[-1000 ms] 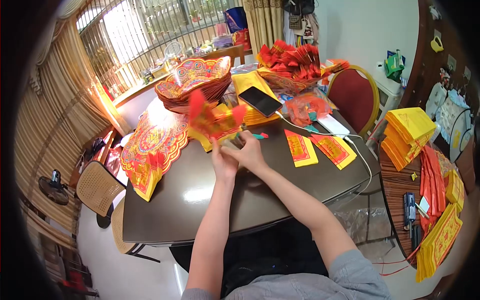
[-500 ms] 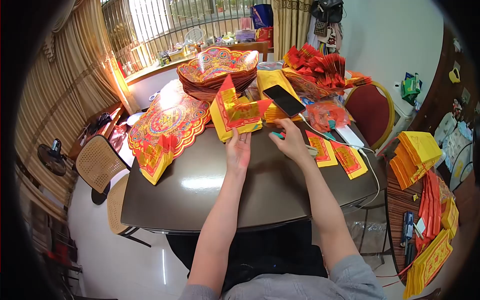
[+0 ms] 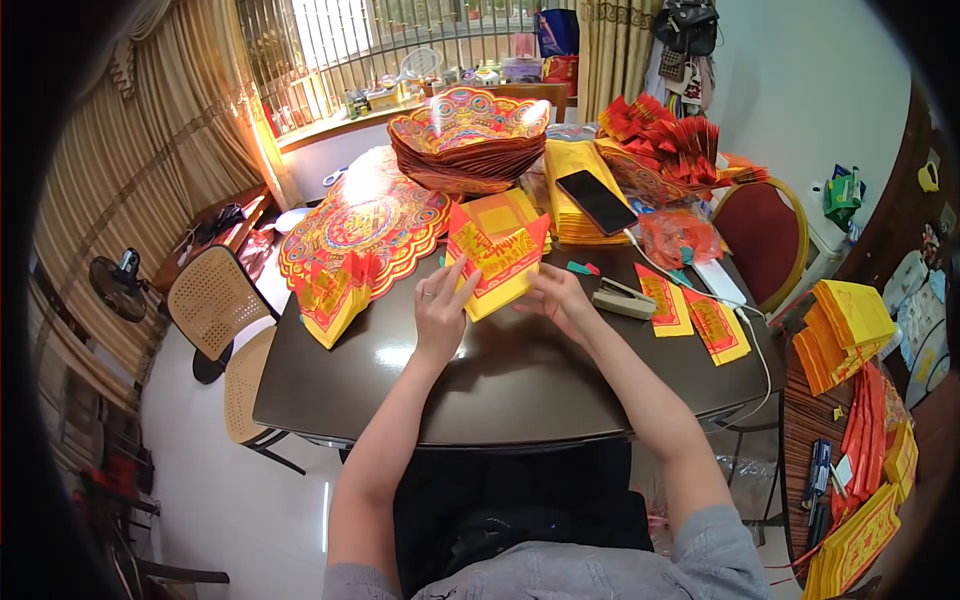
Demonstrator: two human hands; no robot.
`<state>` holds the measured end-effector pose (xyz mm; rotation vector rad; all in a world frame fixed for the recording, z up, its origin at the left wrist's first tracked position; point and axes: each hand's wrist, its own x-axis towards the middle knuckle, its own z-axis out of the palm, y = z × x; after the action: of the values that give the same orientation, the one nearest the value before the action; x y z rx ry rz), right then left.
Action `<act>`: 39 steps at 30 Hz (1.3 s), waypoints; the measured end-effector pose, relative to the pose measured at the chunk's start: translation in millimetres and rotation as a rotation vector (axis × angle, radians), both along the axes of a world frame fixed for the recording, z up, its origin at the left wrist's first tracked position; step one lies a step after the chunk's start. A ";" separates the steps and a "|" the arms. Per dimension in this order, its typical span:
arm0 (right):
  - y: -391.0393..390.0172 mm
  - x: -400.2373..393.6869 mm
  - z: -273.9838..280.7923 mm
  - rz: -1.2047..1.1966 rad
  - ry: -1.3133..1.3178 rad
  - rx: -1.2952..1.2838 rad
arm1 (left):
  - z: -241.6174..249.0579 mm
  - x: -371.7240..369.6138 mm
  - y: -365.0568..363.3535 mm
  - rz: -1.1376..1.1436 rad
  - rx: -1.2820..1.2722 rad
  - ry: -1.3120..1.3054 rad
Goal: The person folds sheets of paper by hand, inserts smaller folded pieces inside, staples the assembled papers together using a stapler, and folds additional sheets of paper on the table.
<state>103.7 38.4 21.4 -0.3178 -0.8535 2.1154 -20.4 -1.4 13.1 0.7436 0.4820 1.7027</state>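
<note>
A folded red-and-yellow joss paper [image 3: 497, 268] with gold print and two pointed red corners stands tilted between my hands above the table. My left hand [image 3: 440, 315] is closed on its left edge, fingers lying across the front. At its lower right edge, my right hand [image 3: 562, 300] pinches the paper, with the thumb partly hidden. Just behind lies a stack of yellow paper [image 3: 510, 210]. A beige stapler [image 3: 625, 300] rests to the right of my right hand, and a small green-and-red piece [image 3: 583, 268] lies beyond that hand.
Folded papers lie at the left [image 3: 335, 300] and right [image 3: 715, 325] of the dark table [image 3: 400, 400]. Nested patterned paper bowls [image 3: 465, 140] stand behind, near a phone [image 3: 597, 203] with a white cable [image 3: 765, 370]. A side table at right holds yellow paper stacks [image 3: 850, 325].
The folded paper has come nearer and turned so both points face up. My right hand has moved left from beside the green piece onto the paper's edge. The view has shifted slightly.
</note>
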 end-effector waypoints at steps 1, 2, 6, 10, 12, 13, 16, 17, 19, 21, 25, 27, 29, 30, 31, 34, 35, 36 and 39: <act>-1.6 1.1 -0.9 -0.004 -0.009 0.011 | -0.4 2.5 0.1 0.002 0.002 0.008; -1.2 1.4 0.1 -0.012 -0.019 0.024 | -0.4 5.8 1.2 0.002 0.007 0.014; 4.5 10.3 4.3 -0.044 -0.052 0.070 | 2.0 3.4 5.1 -0.002 0.018 0.048; 5.9 14.9 4.2 -0.049 -0.083 0.108 | 1.5 5.2 4.9 0.019 0.018 0.082; 6.4 16.9 3.9 -0.060 -0.091 0.128 | 1.7 9.2 6.4 0.023 0.019 0.107; 5.1 17.3 2.9 -0.068 -0.096 0.137 | 2.5 10.0 7.7 0.021 0.020 0.119; 4.5 16.5 2.8 -0.089 -0.117 0.155 | 1.9 11.2 7.9 0.019 0.010 0.147; 6.1 17.5 3.8 -0.091 -0.125 0.161 | 1.8 11.0 7.9 0.022 0.005 0.156; 6.3 20.7 3.2 -0.100 -0.139 0.173 | 2.1 13.0 9.1 0.025 -0.002 0.174; 5.2 22.2 2.7 -0.114 -0.155 0.187 | 0.7 12.7 7.7 0.022 -0.008 0.192; 4.6 23.9 2.9 -0.141 -0.179 0.221 | 1.4 17.2 2.4 0.030 0.051 0.229; 4.9 24.8 3.1 -0.156 -0.189 0.238 | 1.6 20.2 0.4 0.037 0.113 0.261; 4.5 25.9 3.1 -0.170 -0.200 0.254 | 0.1 21.3 1.1 0.051 0.093 0.272; 4.0 26.2 2.7 -0.177 -0.205 0.261 | -0.7 21.4 1.9 0.065 0.073 0.285; 3.8 26.1 2.6 -0.183 -0.210 0.267 | -1.7 21.8 2.4 0.079 0.053 0.299; 3.0 27.5 3.1 -0.203 -0.227 0.289 | -2.5 21.7 3.6 0.096 0.052 0.315; 2.8 28.7 3.1 -0.209 -0.233 0.296 | -2.4 21.5 4.1 0.099 0.071 0.322; 2.8 28.9 3.4 -0.215 -0.238 0.303 | -2.4 21.6 4.6 0.102 0.092 0.328; 2.8 29.9 4.4 -0.234 -0.254 0.328 | -2.3 22.7 5.3 0.109 0.114 0.339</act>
<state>133.5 41.2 25.8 -0.4930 -1.2297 1.7085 2.3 3.9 10.8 1.1150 0.6729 1.7218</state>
